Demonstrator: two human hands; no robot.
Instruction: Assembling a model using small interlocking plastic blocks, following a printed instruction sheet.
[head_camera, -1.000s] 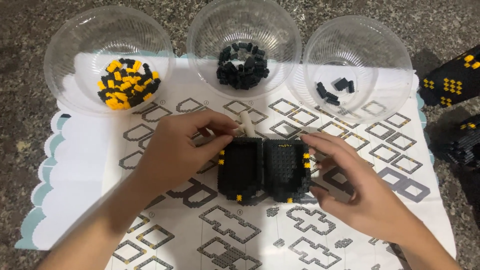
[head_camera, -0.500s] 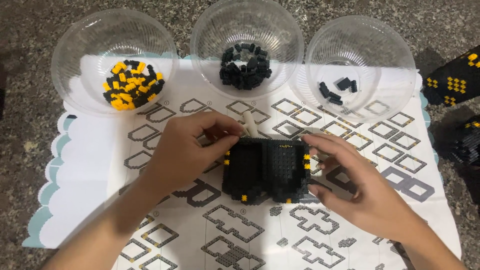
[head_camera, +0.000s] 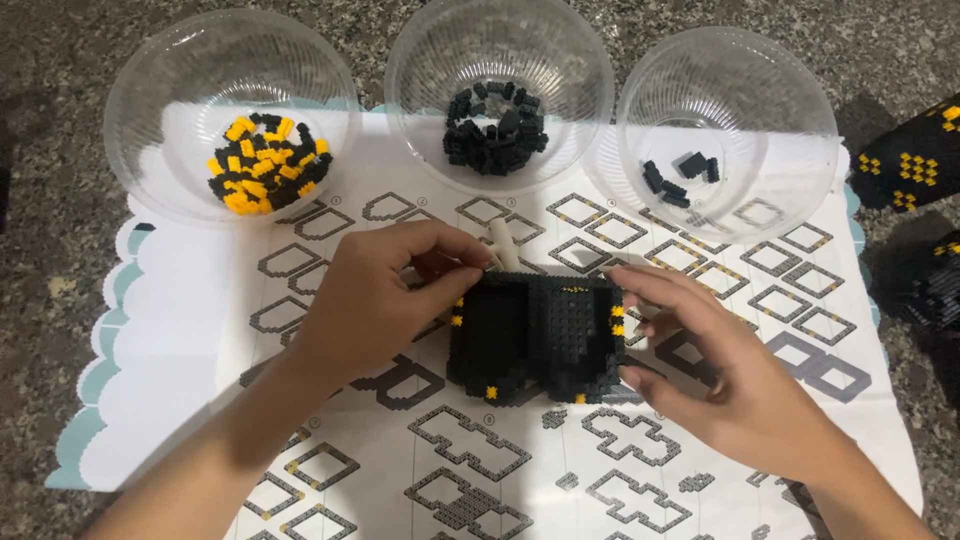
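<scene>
Between both hands' fingers, left hand (head_camera: 375, 300) and right hand (head_camera: 735, 385), a studded black block model (head_camera: 535, 335), gripped on printed paper (head_camera: 300, 400).

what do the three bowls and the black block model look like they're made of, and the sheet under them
The three bowls look like thin clear plastic: see-through walls with soft glints. The black block model looks like hard moulded plastic, matte and studded, with a few yellow bricks. The instruction sheet looks like printed paper, flat and white with grey diagrams. The counter looks like speckled stone, perhaps granite.
</scene>
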